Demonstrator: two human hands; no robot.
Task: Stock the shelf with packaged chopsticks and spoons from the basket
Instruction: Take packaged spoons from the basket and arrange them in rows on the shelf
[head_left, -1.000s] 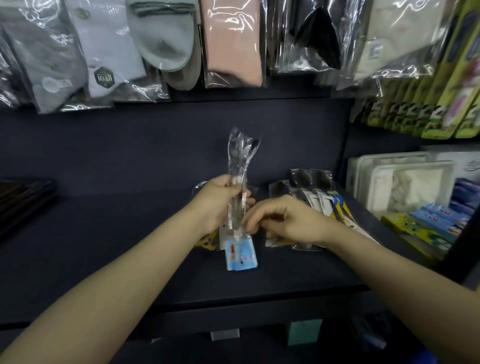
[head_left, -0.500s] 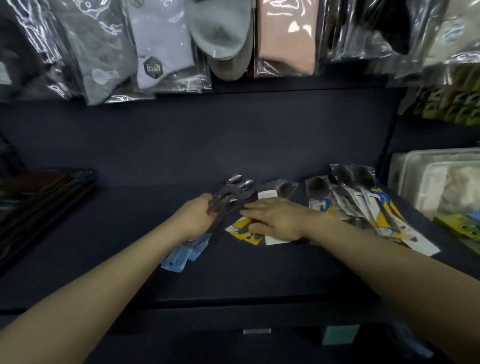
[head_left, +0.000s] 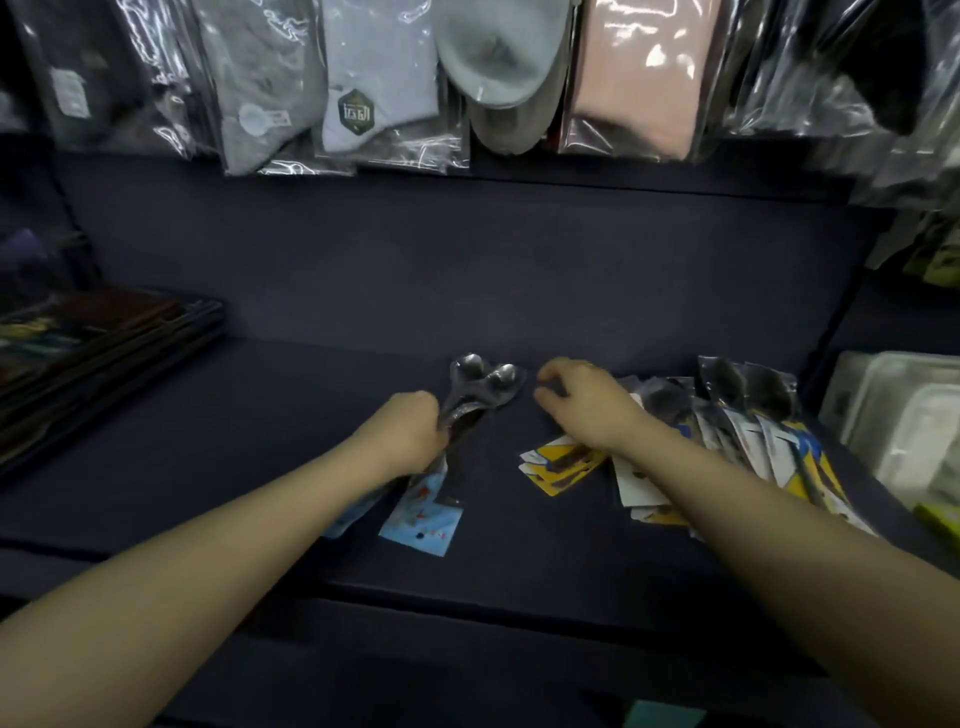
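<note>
The packaged spoons with blue cards (head_left: 457, 441) lie at the centre of the frame on the dark shelf (head_left: 260, 447), bowls pointing toward the back panel and the light-blue card ends toward the front edge. The left hand (head_left: 408, 436) grips these packs at mid-length, fingers curled round the clear wrapping; at least two spoon bowls show side by side above the fist. Just right of centre, the right hand (head_left: 587, 410) hovers over or rests on the packs with yellow cards (head_left: 563, 465), fingers loosely bent and apart; contact with the packs below cannot be confirmed, and nothing is visibly pinched. The yellow-card packs lie flat on the shelf, apart from the blue-card packs. Further right, a fanned row of packaged spoons (head_left: 753, 415) overlaps pack on pack, bowls toward the rear, white and yellow cards toward the front. At the right edge of the frame stand pale plastic trays (head_left: 904, 421). At the left edge, a stack of dark flat packs (head_left: 104, 343) rests on the same shelf. Along the top of the frame hang bagged socks (head_left: 374, 83) in grey, white and pink, in glossy clear sleeves.
</note>
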